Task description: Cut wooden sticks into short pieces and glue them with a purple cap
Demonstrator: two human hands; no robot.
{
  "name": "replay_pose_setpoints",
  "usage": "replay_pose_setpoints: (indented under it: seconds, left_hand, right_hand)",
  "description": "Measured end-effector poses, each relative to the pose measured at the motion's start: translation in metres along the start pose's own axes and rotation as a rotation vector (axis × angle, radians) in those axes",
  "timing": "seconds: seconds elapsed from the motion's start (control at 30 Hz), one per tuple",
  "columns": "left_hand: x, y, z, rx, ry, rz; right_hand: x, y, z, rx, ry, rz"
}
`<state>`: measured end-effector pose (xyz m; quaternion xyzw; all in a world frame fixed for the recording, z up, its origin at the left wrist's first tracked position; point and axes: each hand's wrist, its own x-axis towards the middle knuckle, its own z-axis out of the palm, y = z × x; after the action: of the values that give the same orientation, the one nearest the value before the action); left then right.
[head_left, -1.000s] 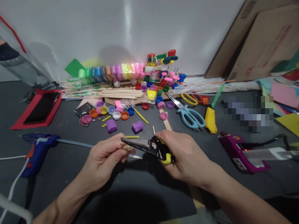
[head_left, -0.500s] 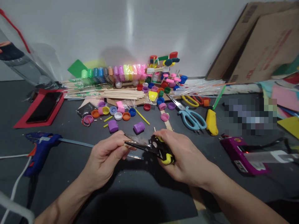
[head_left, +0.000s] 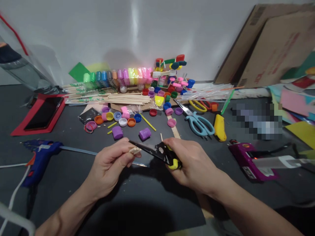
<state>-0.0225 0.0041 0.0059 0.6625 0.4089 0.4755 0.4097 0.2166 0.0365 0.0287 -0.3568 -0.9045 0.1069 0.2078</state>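
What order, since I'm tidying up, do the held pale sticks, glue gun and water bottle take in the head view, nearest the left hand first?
1. Pale sticks: pinched in the left hand.
2. Glue gun: lying to that hand's left.
3. Water bottle: farther back, at the far left.

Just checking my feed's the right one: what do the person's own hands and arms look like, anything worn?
The left hand and right hand are bare, with no glove, ring or watch showing. No sleeve shows on the left forearm or right forearm.
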Motion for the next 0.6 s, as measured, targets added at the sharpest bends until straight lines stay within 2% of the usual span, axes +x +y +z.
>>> replay_pose_setpoints:
  seconds: [0.2, 0.6]
  left_hand:
    - [0.0014, 0.0012, 0.0006, -0.033, 0.003, -0.004]
    - [0.0033, 0.0042, 0.0008, 0.070, 0.003, -0.014]
  right_hand:
    - [0.0045, 0.0025, 0.0010, 0.099, -0.050, 0.047]
    - [0.0028, 0.0016, 0.0006, 0.094, -0.085, 0.082]
